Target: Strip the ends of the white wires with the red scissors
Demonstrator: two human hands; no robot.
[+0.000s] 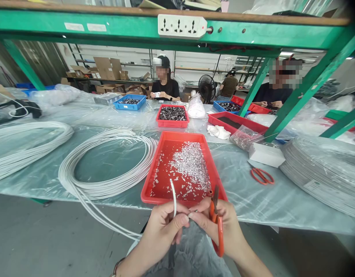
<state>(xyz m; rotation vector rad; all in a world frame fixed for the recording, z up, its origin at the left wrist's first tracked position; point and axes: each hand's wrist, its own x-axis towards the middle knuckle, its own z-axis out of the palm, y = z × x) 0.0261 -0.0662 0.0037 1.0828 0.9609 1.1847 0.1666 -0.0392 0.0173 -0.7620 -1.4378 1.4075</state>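
My left hand [168, 223] is closed on a white cable [173, 194], whose cut end stands up above the fingers. Orange-handled scissors [219, 234] hang in my right hand [220, 221], blades upward. The thumb and forefinger of that hand pinch at a small spot against my left fingertips; what lies between them is too small to make out. Just beyond both hands is a red tray [147, 194] with many small silvery pieces [191, 161] scattered inside. From a coil of white cable [76, 181] on the left, strands run down toward my lap.
A second white coil [30, 150] lies far left, a large wrapped coil [324, 177] at right. Red-handled scissors [262, 176] rest near a white box [266, 154]. Red bins [172, 123] and blue bins [129, 107] stand farther back. A green shelf frame [122, 30] crosses overhead; people sit opposite.
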